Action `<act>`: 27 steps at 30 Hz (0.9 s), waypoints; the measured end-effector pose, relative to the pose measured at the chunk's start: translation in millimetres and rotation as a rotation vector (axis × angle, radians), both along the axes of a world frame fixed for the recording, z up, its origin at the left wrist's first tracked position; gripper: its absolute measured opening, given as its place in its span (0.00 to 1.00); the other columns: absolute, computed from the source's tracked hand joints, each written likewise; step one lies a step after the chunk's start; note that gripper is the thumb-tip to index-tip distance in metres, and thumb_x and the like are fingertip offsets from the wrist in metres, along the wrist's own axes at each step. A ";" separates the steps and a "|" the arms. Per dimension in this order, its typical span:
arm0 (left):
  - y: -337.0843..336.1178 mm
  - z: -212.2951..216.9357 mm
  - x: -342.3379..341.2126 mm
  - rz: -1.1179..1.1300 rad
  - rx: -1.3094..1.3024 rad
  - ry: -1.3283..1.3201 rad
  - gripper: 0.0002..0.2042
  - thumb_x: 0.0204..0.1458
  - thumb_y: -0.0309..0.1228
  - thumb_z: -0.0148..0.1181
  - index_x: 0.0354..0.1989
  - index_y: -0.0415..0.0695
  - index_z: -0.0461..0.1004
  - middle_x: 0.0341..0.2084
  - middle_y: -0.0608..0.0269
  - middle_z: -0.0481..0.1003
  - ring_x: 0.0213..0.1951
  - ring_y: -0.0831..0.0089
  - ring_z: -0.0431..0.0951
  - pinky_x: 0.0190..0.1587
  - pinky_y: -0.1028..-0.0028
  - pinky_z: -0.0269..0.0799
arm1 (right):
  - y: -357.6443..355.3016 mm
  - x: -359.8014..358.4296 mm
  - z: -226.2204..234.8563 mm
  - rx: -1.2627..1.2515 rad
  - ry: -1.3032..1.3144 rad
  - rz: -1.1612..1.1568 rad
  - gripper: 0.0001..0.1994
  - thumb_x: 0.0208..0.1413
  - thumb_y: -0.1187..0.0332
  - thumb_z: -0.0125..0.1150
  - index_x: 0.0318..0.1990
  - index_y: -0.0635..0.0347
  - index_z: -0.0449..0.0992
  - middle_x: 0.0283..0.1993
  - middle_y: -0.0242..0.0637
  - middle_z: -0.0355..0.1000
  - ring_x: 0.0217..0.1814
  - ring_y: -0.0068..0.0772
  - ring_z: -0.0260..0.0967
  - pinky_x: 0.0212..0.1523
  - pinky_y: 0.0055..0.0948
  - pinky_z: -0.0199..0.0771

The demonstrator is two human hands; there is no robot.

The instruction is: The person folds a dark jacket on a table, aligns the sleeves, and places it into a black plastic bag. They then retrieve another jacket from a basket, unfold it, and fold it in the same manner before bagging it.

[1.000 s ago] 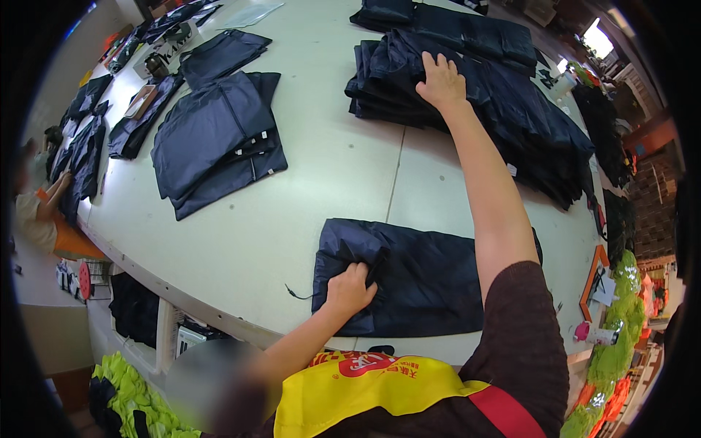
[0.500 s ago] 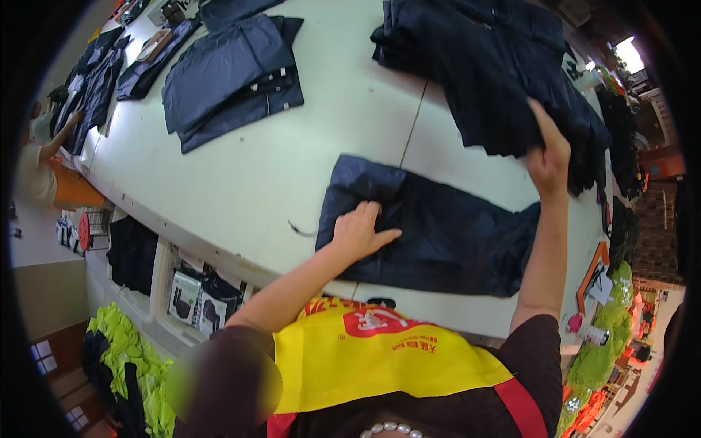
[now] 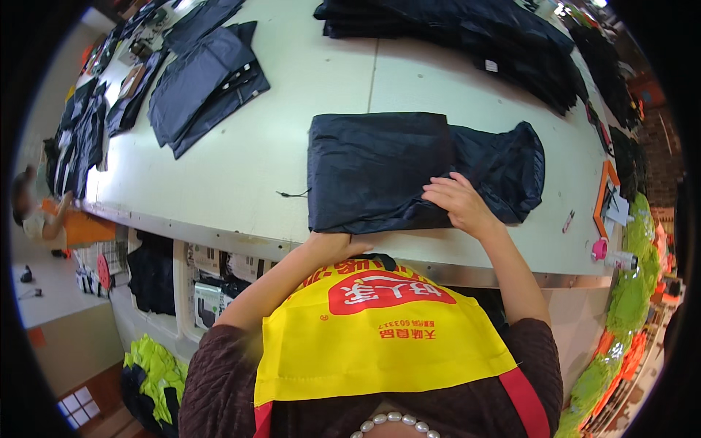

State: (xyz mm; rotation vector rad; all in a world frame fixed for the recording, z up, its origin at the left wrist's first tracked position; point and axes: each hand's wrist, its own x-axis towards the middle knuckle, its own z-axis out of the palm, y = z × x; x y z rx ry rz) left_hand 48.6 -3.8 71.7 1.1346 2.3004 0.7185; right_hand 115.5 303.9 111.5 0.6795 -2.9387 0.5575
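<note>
A dark navy garment (image 3: 380, 168), thin and slightly shiny, lies in front of me on the white table. Its left part is a smooth, squared, folded panel, while the right end is loose and wrinkled. My right hand (image 3: 464, 206) rests on the cloth near the panel's near right corner, fingers stretched out over it. At the near left corner, my left hand (image 3: 332, 247) touches the garment's near edge. Its thumb points right, and the other fingers are hidden at the cloth's edge. A thin dark cord (image 3: 293, 195) sticks out past the garment's left side.
A tall pile of dark garments (image 3: 453, 36) lies at the far right, and folded dark garments (image 3: 201, 87) at the far left. An orange frame (image 3: 603, 197), a small cutter (image 3: 568, 220) and a pink-capped bottle (image 3: 613, 254) lie toward the right edge. Another person (image 3: 44, 215) stands at far left.
My right hand has left the pile at the far right and come down onto the garment. My left hand has moved from its top to the near left corner. The left part now lies squarer.
</note>
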 end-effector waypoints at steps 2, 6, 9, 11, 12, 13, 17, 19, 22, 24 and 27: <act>-12.0 41.4 2.4 -0.058 -0.096 -0.009 0.21 0.49 0.50 0.58 0.37 0.43 0.78 0.34 0.47 0.76 0.40 0.60 0.76 0.47 0.68 0.69 | -2.5 3.3 -6.9 -0.012 0.003 -0.025 0.23 0.42 0.85 0.49 0.47 0.55 0.72 0.52 0.34 0.70 0.60 0.36 0.62 0.62 0.44 0.53; 24.2 95.5 -18.1 0.099 0.009 -0.052 0.22 0.46 0.50 0.59 0.42 0.47 0.77 0.40 0.47 0.75 0.47 0.60 0.73 0.51 0.65 0.65 | -3.2 10.6 -24.5 -0.014 -0.020 -0.072 0.24 0.40 0.85 0.49 0.49 0.55 0.71 0.54 0.35 0.68 0.62 0.37 0.59 0.64 0.44 0.50; 64.4 37.7 -50.2 -0.074 0.113 0.743 0.34 0.43 0.60 0.55 0.57 0.55 0.66 0.57 0.50 0.63 0.61 0.55 0.57 0.59 0.50 0.49 | -4.0 10.5 -15.5 -0.069 -0.072 -0.053 0.28 0.37 0.85 0.47 0.50 0.55 0.70 0.55 0.38 0.67 0.64 0.38 0.57 0.66 0.44 0.47; 65.1 1.0 -57.9 -0.088 -0.068 0.777 0.41 0.40 0.65 0.53 0.63 0.58 0.59 0.63 0.53 0.54 0.66 0.52 0.47 0.60 0.42 0.41 | 21.3 2.5 4.7 -0.306 -0.023 -0.079 0.25 0.35 0.81 0.51 0.47 0.58 0.71 0.54 0.41 0.67 0.62 0.41 0.60 0.63 0.39 0.55; 70.6 0.5 -64.6 -0.098 -0.059 0.783 0.42 0.39 0.67 0.51 0.63 0.58 0.58 0.63 0.52 0.54 0.66 0.52 0.47 0.60 0.41 0.41 | 45.6 10.7 6.4 -0.381 0.129 -0.334 0.24 0.34 0.78 0.50 0.46 0.60 0.71 0.51 0.42 0.69 0.57 0.44 0.64 0.58 0.36 0.62; 72.3 -2.2 -65.3 -0.109 -0.065 0.783 0.43 0.38 0.69 0.50 0.63 0.58 0.58 0.64 0.52 0.53 0.66 0.52 0.47 0.60 0.40 0.40 | 80.6 15.5 1.0 -0.338 0.283 -0.574 0.22 0.37 0.76 0.49 0.46 0.61 0.71 0.49 0.43 0.69 0.54 0.45 0.65 0.56 0.36 0.63; 80.2 0.3 -61.2 -0.141 -0.071 0.773 0.45 0.36 0.71 0.50 0.63 0.59 0.58 0.64 0.52 0.52 0.66 0.52 0.47 0.60 0.41 0.40 | 231.8 67.3 -95.6 -0.395 0.139 -1.709 0.38 0.42 0.54 0.66 0.57 0.71 0.63 0.54 0.56 0.66 0.58 0.54 0.63 0.59 0.39 0.60; 75.3 -3.1 -63.6 -0.132 -0.096 0.750 0.45 0.36 0.71 0.50 0.63 0.59 0.58 0.64 0.52 0.52 0.66 0.52 0.47 0.61 0.41 0.39 | 237.8 61.3 -85.3 -1.131 -0.267 -1.608 0.28 0.41 0.62 0.67 0.51 0.65 0.69 0.49 0.47 0.71 0.51 0.44 0.68 0.54 0.39 0.67; 74.9 -0.8 -63.2 -0.134 -0.101 0.730 0.45 0.36 0.71 0.50 0.63 0.59 0.58 0.64 0.52 0.52 0.66 0.52 0.47 0.61 0.41 0.38 | 223.0 45.1 -36.0 -1.658 -0.308 -1.329 0.21 0.42 0.66 0.66 0.45 0.61 0.72 0.43 0.41 0.74 0.43 0.40 0.73 0.49 0.39 0.73; 75.3 -3.7 -64.1 -0.134 -0.084 0.738 0.44 0.37 0.70 0.50 0.63 0.59 0.58 0.64 0.52 0.52 0.66 0.52 0.47 0.61 0.41 0.38 | 199.7 24.2 3.1 -1.750 -0.148 -1.136 0.16 0.43 0.68 0.64 0.42 0.62 0.73 0.40 0.40 0.74 0.39 0.39 0.74 0.46 0.37 0.75; 70.0 -6.3 -62.3 -0.120 -0.106 0.727 0.44 0.37 0.70 0.51 0.63 0.59 0.58 0.64 0.52 0.53 0.66 0.53 0.47 0.61 0.41 0.38 | 92.1 -9.8 98.0 -1.628 -0.016 -0.801 0.19 0.43 0.71 0.62 0.44 0.70 0.72 0.38 0.43 0.74 0.37 0.38 0.75 0.42 0.33 0.77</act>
